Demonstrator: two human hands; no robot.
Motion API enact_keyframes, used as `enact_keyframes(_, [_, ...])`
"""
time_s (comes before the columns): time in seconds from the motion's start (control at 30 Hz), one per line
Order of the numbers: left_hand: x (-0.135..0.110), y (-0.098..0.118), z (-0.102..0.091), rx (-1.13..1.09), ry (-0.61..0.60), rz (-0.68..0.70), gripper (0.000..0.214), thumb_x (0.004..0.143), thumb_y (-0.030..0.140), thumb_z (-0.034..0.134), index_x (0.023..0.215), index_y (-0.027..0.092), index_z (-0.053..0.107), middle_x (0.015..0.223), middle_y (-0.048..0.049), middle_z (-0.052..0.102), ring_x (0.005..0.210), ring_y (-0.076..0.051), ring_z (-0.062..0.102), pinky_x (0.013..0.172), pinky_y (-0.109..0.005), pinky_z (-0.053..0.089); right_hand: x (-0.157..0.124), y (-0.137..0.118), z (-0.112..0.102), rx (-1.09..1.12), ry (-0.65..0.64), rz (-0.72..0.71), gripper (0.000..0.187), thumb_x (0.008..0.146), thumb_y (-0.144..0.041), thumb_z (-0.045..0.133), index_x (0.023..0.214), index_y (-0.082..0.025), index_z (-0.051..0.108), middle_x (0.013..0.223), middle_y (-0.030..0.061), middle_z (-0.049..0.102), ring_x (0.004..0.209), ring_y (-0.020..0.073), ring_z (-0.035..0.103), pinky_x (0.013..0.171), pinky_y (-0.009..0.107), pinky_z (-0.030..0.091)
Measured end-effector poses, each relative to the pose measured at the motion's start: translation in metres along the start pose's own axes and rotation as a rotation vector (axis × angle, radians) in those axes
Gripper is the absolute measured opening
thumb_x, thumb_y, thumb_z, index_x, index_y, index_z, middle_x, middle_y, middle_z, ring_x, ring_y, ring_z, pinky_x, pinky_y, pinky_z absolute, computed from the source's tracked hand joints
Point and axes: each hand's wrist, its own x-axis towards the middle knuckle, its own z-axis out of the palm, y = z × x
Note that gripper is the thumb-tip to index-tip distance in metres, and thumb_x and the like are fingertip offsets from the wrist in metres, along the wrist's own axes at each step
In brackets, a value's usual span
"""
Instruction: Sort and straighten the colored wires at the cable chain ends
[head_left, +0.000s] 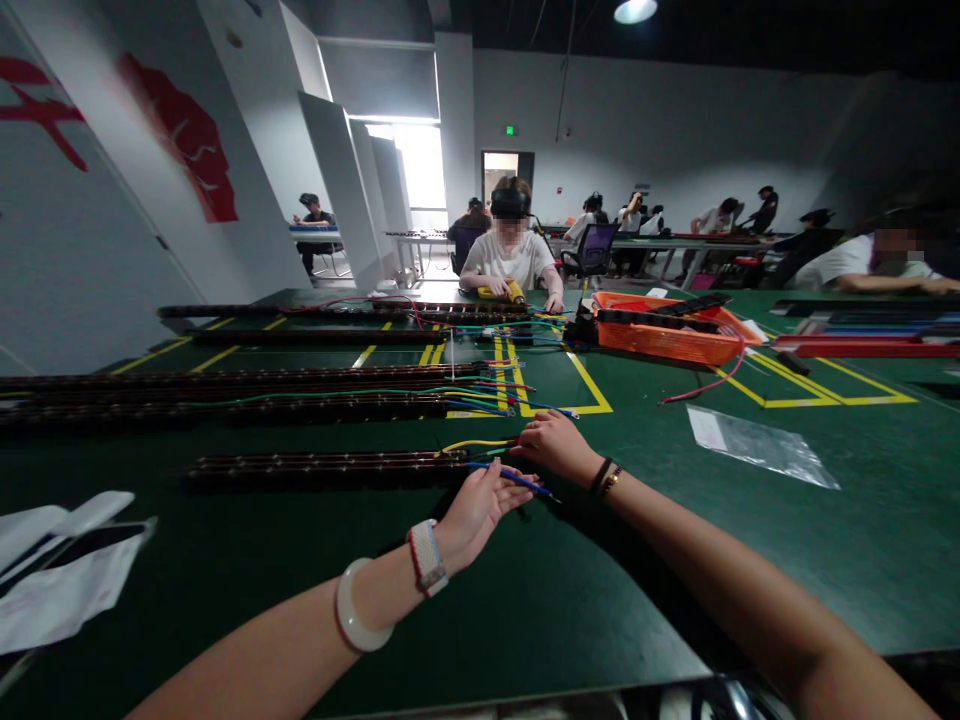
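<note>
My left hand (478, 512) has the blue wire (536, 486) between its thumb and outstretched fingers; the wire's end sticks out past the fingertips. My right hand (556, 446) is pinched at the end of the yellow wire (476, 443), partly hiding it. A short green wire (496, 453) runs between the two hands, and I cannot tell whether either touches it. These wires come out of the right end of a dark cable bundle (322, 466) lying flat on the green table.
More long bundles (247, 403) with coloured wire ends lie behind. An orange basket (660, 343) holds dark parts, with a clear plastic bag (761, 447) nearer me. White packaging (64, 570) lies left. Opposite, a person (499, 262) handles a yellow tool (514, 292). Yellow tape marks the table.
</note>
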Motion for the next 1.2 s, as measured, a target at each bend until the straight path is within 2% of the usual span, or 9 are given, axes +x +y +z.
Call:
enact_keyframes(0.1, [0.001,0.0,0.0,-0.01,0.008,-0.001,0.021,0.092,0.027,0.044,0.083,0.011,0.055,0.09,-0.0154,0.069,0.083,-0.02,0.067,0.091,-0.041,0.048,-0.001,-0.004,-0.004,-0.007,-0.046,-0.002,0.033,0.09,-0.042,0.05,0.079,-0.016,0.068,0.082,0.0065,0.068,0.082,0.0167,0.057,0.076,0.027,0.033])
enact_keyframes(0.23, [0.003,-0.002,-0.002,-0.035,-0.017,0.012,0.019,0.091,0.024,0.045,0.085,0.011,0.057,0.087,-0.0128,0.068,0.083,-0.02,0.067,0.091,-0.04,0.048,-0.003,-0.009,-0.028,0.021,-0.122,0.04,0.038,0.088,-0.05,0.049,0.084,-0.018,0.068,0.08,0.0063,0.068,0.077,0.0162,0.061,0.066,0.024,0.034])
enact_keyframes(0.43, [0.004,-0.005,-0.005,-0.088,0.005,0.009,0.019,0.092,0.021,0.043,0.083,0.015,0.059,0.088,-0.0085,0.069,0.088,-0.018,0.065,0.095,-0.039,0.046,-0.013,-0.026,-0.058,-0.042,-0.24,0.117,0.048,0.088,-0.054,0.044,0.069,-0.016,0.068,0.066,0.0089,0.066,0.06,0.0168,0.061,0.051,0.024,0.031])
enact_keyframes(0.6, [0.004,-0.005,-0.004,-0.08,-0.023,0.012,0.024,0.091,0.026,0.046,0.079,0.012,0.062,0.084,-0.0113,0.069,0.086,-0.02,0.065,0.098,-0.041,0.043,-0.019,-0.035,-0.047,-0.076,-0.335,0.068,0.032,0.087,-0.039,0.052,0.073,-0.015,0.069,0.068,0.0098,0.067,0.063,0.0184,0.064,0.05,0.023,0.034])
enact_keyframes(0.73, [0.002,-0.003,-0.001,-0.074,-0.03,0.003,0.027,0.09,0.03,0.047,0.08,0.011,0.062,0.086,-0.0125,0.07,0.087,-0.02,0.066,0.097,-0.04,0.043,-0.018,-0.028,-0.046,0.025,-0.314,0.063,0.026,0.086,-0.03,0.052,0.07,-0.016,0.067,0.067,0.0073,0.067,0.061,0.0154,0.062,0.048,0.022,0.032])
enact_keyframes(0.87, [-0.002,0.0,0.001,0.131,-0.11,-0.061,0.04,0.09,0.043,0.042,0.078,0.011,0.061,0.08,-0.0149,0.07,0.079,-0.023,0.068,0.081,-0.04,0.051,-0.012,-0.015,-0.047,0.247,-0.36,0.154,0.036,0.088,-0.036,0.049,0.064,-0.015,0.063,0.053,0.0029,0.063,0.046,0.0094,0.055,0.046,0.019,0.033])
enact_keyframes(1.0, [-0.006,-0.002,0.002,0.406,-0.269,-0.067,0.045,0.086,0.051,0.045,0.074,0.011,0.061,0.076,-0.0162,0.071,0.067,-0.022,0.068,0.065,-0.034,0.051,-0.008,-0.01,-0.035,0.371,-0.427,0.195,0.037,0.086,-0.041,0.052,0.064,-0.014,0.063,0.052,0.0019,0.063,0.042,0.0081,0.052,0.045,0.018,0.034])
enact_keyframes(1.1, [-0.007,-0.004,0.004,0.465,-0.338,-0.053,0.043,0.085,0.049,0.048,0.074,0.01,0.064,0.079,-0.0162,0.071,0.068,-0.021,0.068,0.065,-0.031,0.05,-0.008,-0.015,-0.024,0.317,-0.441,0.209,0.038,0.085,-0.041,0.054,0.06,-0.014,0.065,0.051,0.0031,0.062,0.044,0.0093,0.053,0.048,0.019,0.035])
enact_keyframes(1.2, [-0.008,-0.003,0.005,0.467,-0.329,-0.046,0.04,0.085,0.046,0.048,0.073,0.011,0.064,0.077,-0.0146,0.072,0.068,-0.021,0.068,0.064,-0.03,0.05,-0.01,-0.019,-0.02,0.155,-0.377,0.217,0.039,0.084,-0.043,0.056,0.059,-0.015,0.066,0.053,0.0047,0.063,0.05,0.0122,0.056,0.05,0.021,0.035])
